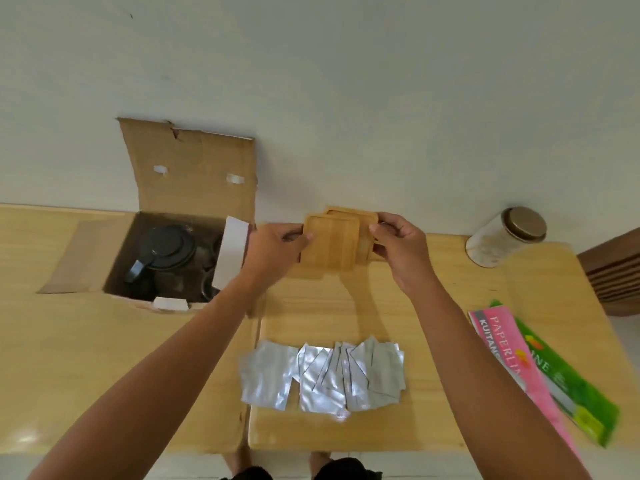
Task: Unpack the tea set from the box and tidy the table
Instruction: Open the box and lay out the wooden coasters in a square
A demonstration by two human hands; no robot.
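An open cardboard box (194, 174) stands at the back left of the wooden table (86, 341), its lid flap up against the wall. Inside it lies a black teapot (166, 251), with dark cups partly hidden behind a white cardboard divider (230, 254). Just right of the box I hold a small stack of square bamboo coasters (332, 244) above the table. My left hand (273, 247) grips the front coaster's left edge. My right hand (398, 247) pinches the right edge of the coasters behind it.
Several silver foil sachets (322, 375) lie fanned out at the front middle. A glass jar with a brown lid (505, 237) rests at the back right. Pink and green paper packs (540, 372) lie along the right edge. A white wall runs behind the table.
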